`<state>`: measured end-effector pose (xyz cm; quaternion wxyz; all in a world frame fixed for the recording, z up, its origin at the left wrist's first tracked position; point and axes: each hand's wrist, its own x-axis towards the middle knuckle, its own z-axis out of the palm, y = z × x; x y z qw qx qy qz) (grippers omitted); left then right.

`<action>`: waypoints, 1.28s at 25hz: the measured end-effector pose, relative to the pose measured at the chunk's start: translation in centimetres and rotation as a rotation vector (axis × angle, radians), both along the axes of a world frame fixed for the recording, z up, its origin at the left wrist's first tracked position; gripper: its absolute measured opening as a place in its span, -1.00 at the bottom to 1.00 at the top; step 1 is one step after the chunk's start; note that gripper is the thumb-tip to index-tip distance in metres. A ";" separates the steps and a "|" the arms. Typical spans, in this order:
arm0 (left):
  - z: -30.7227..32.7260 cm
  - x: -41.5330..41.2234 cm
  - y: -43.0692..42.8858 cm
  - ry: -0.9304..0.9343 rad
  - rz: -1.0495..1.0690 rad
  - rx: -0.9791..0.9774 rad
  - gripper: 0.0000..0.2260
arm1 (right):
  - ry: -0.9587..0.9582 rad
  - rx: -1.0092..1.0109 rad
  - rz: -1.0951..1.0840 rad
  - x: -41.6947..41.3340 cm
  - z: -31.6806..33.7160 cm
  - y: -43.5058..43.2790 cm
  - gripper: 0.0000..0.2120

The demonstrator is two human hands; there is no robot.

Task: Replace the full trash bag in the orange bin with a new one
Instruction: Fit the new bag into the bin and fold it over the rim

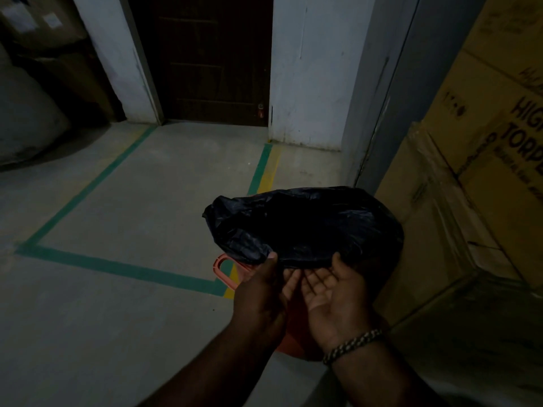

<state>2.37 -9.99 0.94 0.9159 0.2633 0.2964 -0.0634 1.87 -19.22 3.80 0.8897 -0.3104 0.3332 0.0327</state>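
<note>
A black trash bag (305,224) is spread out in the air in front of me, puffed and crumpled. My left hand (264,292) pinches its near edge with thumb and fingers. Palm up, my right hand (335,292) also pinches that edge a little to the right, with a braided band on the wrist. The orange bin (227,273) stands on the floor below, mostly hidden by the bag and my hands; only its left rim with the handle and a bit of its side show.
Stacked cardboard boxes (484,177) rise close on the right. A dark door (211,60) is straight ahead between white walls. Green and yellow tape lines (117,265) mark the grey floor. A large pale sack (26,124) lies at the far left.
</note>
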 end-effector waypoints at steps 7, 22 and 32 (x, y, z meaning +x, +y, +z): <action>0.8 0.5 1.5 0.109 -0.292 0.114 -0.64 | 0.054 -0.109 -0.090 2.1 -1.5 -1.9 -0.67; -0.3 2.0 6.1 0.176 -0.113 0.347 -0.89 | 0.029 -0.265 -0.063 4.1 -3.0 -6.8 -0.82; -0.4 2.2 7.6 -0.019 -0.089 0.169 -0.81 | 0.050 -0.288 -0.048 4.4 -2.9 -7.1 -0.86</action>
